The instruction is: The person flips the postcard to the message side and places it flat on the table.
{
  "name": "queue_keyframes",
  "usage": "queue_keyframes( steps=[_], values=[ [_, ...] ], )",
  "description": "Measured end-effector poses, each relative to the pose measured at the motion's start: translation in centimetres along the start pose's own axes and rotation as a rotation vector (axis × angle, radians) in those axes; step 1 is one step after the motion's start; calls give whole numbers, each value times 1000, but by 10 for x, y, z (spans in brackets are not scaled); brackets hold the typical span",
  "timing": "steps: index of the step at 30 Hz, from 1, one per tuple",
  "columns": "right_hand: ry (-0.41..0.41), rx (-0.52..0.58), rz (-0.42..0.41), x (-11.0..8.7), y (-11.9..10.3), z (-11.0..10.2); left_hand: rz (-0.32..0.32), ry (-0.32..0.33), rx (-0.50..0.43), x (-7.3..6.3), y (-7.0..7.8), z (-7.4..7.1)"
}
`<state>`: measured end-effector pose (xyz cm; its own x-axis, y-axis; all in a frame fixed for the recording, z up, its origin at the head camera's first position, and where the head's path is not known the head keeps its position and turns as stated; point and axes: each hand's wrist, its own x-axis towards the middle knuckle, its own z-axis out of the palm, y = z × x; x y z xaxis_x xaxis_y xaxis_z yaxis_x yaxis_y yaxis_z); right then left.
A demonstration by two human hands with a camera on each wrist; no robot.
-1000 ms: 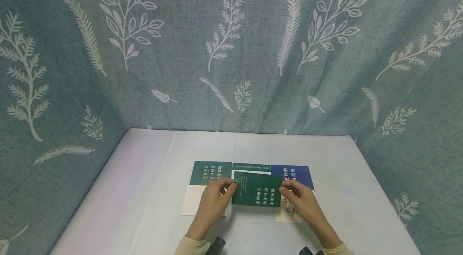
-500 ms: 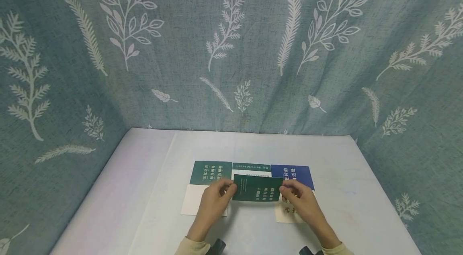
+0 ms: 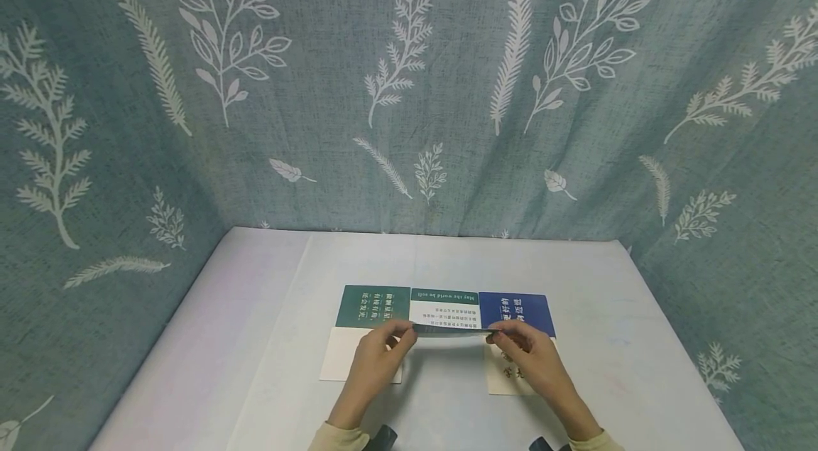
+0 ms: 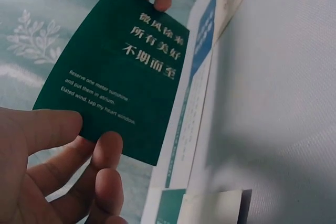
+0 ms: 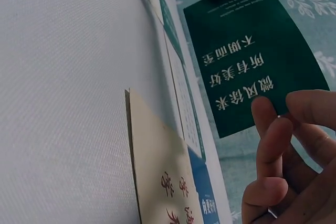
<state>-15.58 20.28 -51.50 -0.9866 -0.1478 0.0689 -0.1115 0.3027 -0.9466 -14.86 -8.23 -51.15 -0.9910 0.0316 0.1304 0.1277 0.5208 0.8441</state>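
Finding: the green card [image 3: 452, 331] between your hands has changed its tilt. A second ago its printed side faced the head view broadly; half a second ago it was foreshortened; now you have it almost edge-on, a thin strip. Your left hand [image 3: 382, 353] and right hand [image 3: 529, 350] show little shift over the same span, so the change looks to be a turn of the card rather than a carry.

Fingers: clamped on the card at both sides. The left-hand fingers [image 4: 108, 150] pinch one short end, the right-hand fingers [image 5: 273, 135] the other. No slip noted; a slight bow shows in the wrist views.

Position: the card is held up off the table [image 3: 281, 337], in front of a row of three that lies there: a green-and-cream card [image 3: 358, 323], a green-and-white card [image 3: 444, 309] and a blue-and-cream card [image 3: 516, 312]. More of the middle one's small lettering is now exposed to the head view.

Bearing on the work: in my judgement, your handling is still in the air, with nothing set down. The lettering on your card reads from both wrist views but not from the head view.
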Motion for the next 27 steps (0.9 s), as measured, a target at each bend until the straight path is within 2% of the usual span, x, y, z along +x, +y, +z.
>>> queue_keyframes(
  steps=[10,17,27],
  values=[
    [8,-17,65,-1,-1,1,-2,-3,7,-1,1,-2],
    [0,-10,80,-1,0,0,40,13,23,-2,-1,-1],
    [5,-36,83,-1,-1,0,37,10,16,-3,-1,-1]
  ],
)
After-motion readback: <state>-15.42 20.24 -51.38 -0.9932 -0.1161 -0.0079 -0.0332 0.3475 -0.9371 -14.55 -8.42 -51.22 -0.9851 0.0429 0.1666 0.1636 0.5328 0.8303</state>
